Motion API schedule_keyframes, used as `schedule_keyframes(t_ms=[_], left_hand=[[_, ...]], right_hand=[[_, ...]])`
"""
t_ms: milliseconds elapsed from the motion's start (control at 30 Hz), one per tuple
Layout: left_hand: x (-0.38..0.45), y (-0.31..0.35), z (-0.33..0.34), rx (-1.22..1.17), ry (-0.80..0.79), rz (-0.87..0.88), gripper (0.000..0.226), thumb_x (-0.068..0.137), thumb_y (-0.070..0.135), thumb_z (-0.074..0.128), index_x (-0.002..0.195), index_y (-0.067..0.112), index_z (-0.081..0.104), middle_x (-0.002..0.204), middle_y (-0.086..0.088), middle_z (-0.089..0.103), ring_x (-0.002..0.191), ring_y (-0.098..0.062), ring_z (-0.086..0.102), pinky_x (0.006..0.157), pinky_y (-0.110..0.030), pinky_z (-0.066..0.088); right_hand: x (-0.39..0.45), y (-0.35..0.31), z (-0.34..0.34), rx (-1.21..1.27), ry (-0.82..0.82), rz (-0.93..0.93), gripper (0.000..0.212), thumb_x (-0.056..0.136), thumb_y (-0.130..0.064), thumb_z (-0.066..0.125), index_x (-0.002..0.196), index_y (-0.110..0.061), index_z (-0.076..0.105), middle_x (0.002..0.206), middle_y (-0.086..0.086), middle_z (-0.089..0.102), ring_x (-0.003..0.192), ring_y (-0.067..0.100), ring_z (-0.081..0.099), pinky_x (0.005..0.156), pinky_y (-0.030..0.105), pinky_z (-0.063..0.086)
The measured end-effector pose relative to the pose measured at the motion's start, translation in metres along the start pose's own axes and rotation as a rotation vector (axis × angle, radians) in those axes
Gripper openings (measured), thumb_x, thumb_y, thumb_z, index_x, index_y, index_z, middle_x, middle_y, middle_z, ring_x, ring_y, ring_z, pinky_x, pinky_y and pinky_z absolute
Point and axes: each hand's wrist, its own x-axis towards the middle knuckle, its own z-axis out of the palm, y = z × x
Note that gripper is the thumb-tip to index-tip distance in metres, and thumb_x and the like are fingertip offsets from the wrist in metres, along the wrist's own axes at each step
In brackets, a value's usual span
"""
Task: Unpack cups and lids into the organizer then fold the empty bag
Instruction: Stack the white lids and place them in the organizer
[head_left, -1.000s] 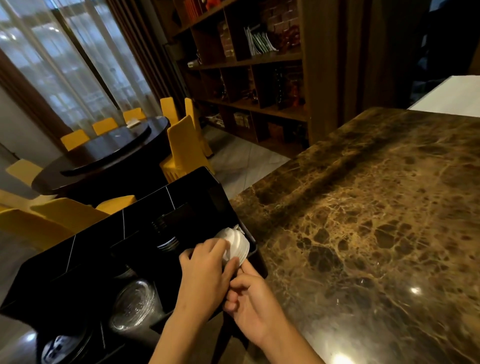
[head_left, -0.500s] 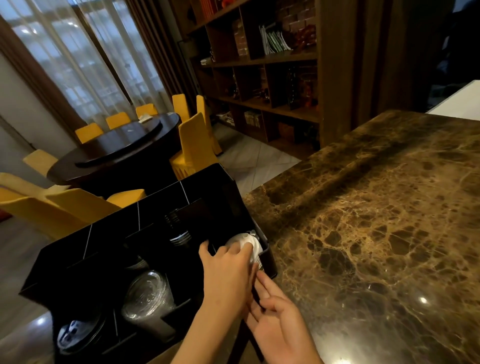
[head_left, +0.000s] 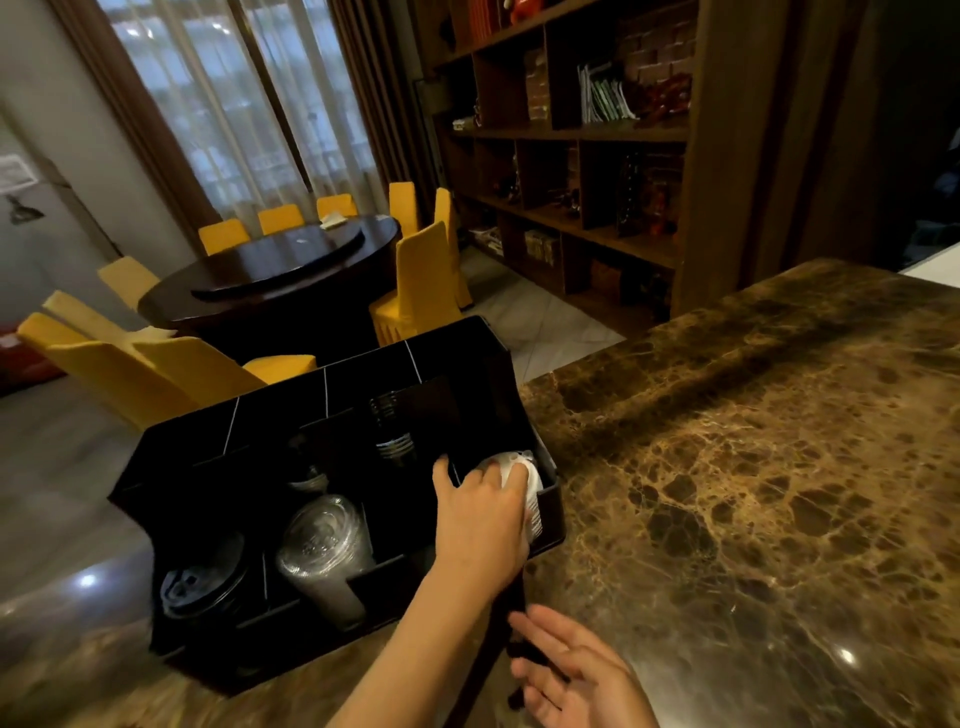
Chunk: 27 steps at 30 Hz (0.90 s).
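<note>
A black compartmented organizer (head_left: 270, 415) stands at the left end of the marble counter (head_left: 753, 493). My left hand (head_left: 480, 519) reaches into its front right compartment, fingers curled over a stack of white lids (head_left: 519, 462) lying on its side there. My right hand (head_left: 576, 675) hovers low over the counter in front of the organizer, fingers spread and holding nothing. A thin dark strip (head_left: 517, 618) lies between my left forearm and my right hand; I cannot tell what it is. No bag shows.
Other compartments hold a stack of clear lids (head_left: 322, 540), black lids (head_left: 202, 577) and black cups (head_left: 392, 431). Beyond the counter's left edge are a round dark table (head_left: 270, 270) with yellow chairs and a wooden bookshelf (head_left: 571, 156). Bare marble spreads to the right.
My right hand has let go of the white lids and drawn back toward me. My left hand has pushed the lids deeper into the compartment. The view has tilted up.
</note>
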Motion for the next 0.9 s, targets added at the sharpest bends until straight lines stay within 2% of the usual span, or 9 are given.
schedule_keyframes(t_ms=[167,233,333,433,533,633,733,800,900], left_hand=[[-0.002,-0.014,0.002,-0.041,-0.07,0.072,0.036,0.084,0.044,0.058,0.117,0.03,0.052,0.117,0.005,0.064,0.111,-0.023,0.06,0.103,-0.059,0.023],[-0.005,-0.015,0.002,-0.059,-0.092,0.098,0.037,0.082,0.039,0.06,0.116,0.031,0.052,0.122,0.008,0.062,0.117,-0.021,0.057,0.104,-0.059,0.023],[-0.005,-0.011,-0.001,-0.076,-0.093,0.071,0.033,0.081,0.035,0.059,0.113,0.028,0.052,0.117,0.003,0.061,0.11,-0.024,0.06,0.102,-0.056,0.027],[0.0,-0.012,-0.003,-0.088,-0.127,0.06,0.031,0.082,0.036,0.058,0.111,0.028,0.049,0.115,-0.001,0.057,0.105,-0.027,0.059,0.098,-0.054,0.027],[0.002,-0.015,-0.001,-0.073,-0.142,0.053,0.04,0.083,0.038,0.061,0.119,0.029,0.046,0.128,-0.009,0.048,0.111,-0.031,0.053,0.098,-0.054,0.028],[0.0,-0.013,0.002,-0.037,-0.145,0.053,0.056,0.084,0.04,0.063,0.134,0.028,0.04,0.134,-0.01,0.045,0.121,-0.033,0.046,0.101,-0.054,0.027],[-0.015,-0.009,-0.009,-0.082,-0.09,0.0,0.062,0.087,0.041,0.062,0.142,0.026,0.037,0.147,-0.008,0.04,0.136,-0.031,0.035,0.105,-0.051,0.027],[-0.038,-0.012,-0.031,-0.21,0.023,-0.058,0.056,0.087,0.039,0.064,0.138,0.025,0.044,0.15,-0.006,0.039,0.14,-0.028,0.033,0.106,-0.049,0.03],[-0.105,-0.023,-0.055,-0.519,0.194,-0.184,0.045,0.084,0.031,0.068,0.127,0.026,0.056,0.137,0.001,0.053,0.129,-0.019,0.047,0.101,-0.043,0.042]], right_hand=[[-0.013,0.002,-0.012,-0.034,-0.021,0.017,0.03,0.094,0.005,0.042,0.117,0.01,0.059,0.109,0.035,0.069,0.076,0.048,0.065,0.072,0.05,0.047],[-0.016,0.003,-0.009,-0.025,-0.012,-0.01,0.029,0.092,0.007,0.044,0.117,0.012,0.058,0.107,0.04,0.067,0.072,0.048,0.066,0.068,0.051,0.05],[-0.019,0.006,-0.006,-0.005,0.001,-0.059,0.035,0.081,0.007,0.05,0.115,0.014,0.056,0.1,0.045,0.065,0.063,0.047,0.067,0.052,0.049,0.056],[-0.021,0.008,-0.004,-0.022,0.017,-0.084,0.026,0.092,0.009,0.043,0.114,0.015,0.056,0.093,0.044,0.066,0.059,0.045,0.066,0.049,0.045,0.056],[-0.022,0.009,-0.003,-0.044,0.053,-0.114,0.027,0.094,0.008,0.039,0.114,0.016,0.055,0.089,0.042,0.066,0.058,0.044,0.065,0.048,0.044,0.056],[-0.027,0.01,0.004,-0.08,0.086,-0.152,0.033,0.083,0.008,0.046,0.113,0.016,0.055,0.085,0.041,0.066,0.055,0.042,0.065,0.045,0.042,0.056],[-0.029,0.012,0.007,-0.093,0.098,-0.186,0.034,0.08,0.006,0.047,0.111,0.015,0.057,0.081,0.039,0.067,0.053,0.038,0.065,0.043,0.039,0.055],[-0.028,0.013,0.005,-0.111,0.096,-0.218,0.029,0.085,0.008,0.042,0.109,0.014,0.057,0.078,0.036,0.067,0.051,0.034,0.065,0.043,0.037,0.055],[-0.028,0.015,0.002,-0.15,0.069,-0.234,0.028,0.093,0.011,0.033,0.104,0.012,0.059,0.073,0.033,0.068,0.048,0.031,0.065,0.041,0.034,0.054]])
